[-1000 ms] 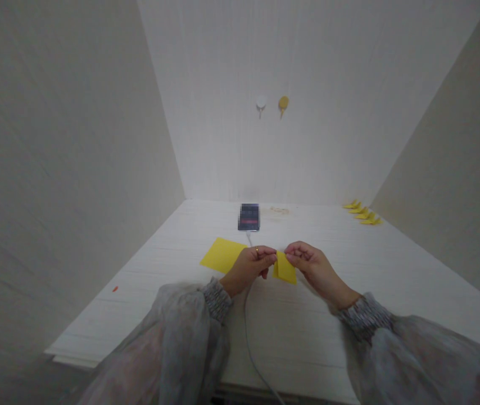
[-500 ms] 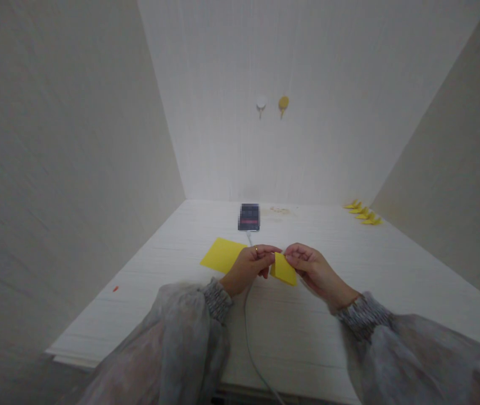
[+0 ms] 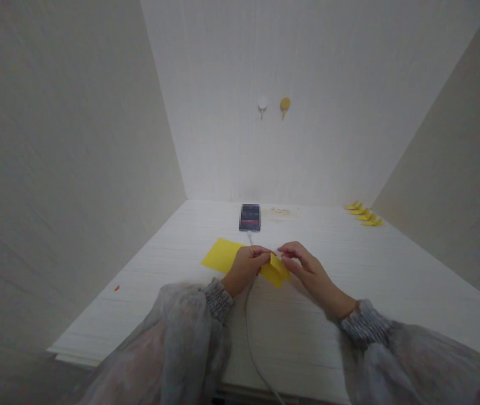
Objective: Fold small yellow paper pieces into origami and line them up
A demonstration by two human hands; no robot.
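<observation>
A folded piece of yellow paper [image 3: 277,272] is pinched between the thumb and fingers of my left hand [image 3: 244,266], which wears a ring. Its fold has sprung partly apart, with one flap standing up. Close against the paper's right edge, my right hand [image 3: 312,274] has its thumb and fingers parted; whether a fingertip still touches the paper is hard to make out. Flat on the table, partly covered by my left hand, lies yellow paper [image 3: 222,253].
Several small folded yellow paper shapes [image 3: 364,214] stand in a row at the back right. A phone [image 3: 250,217] with a white cable [image 3: 247,332] lies at the back of the table [image 3: 172,247]. Two hooks [image 3: 284,104] are on the wall. A small orange bit [image 3: 117,288] lies at left.
The folded paper has opened up and shifted slightly left. My right hand's thumb and fingers have spread and loosened from its edge. My left hand keeps its pinch.
</observation>
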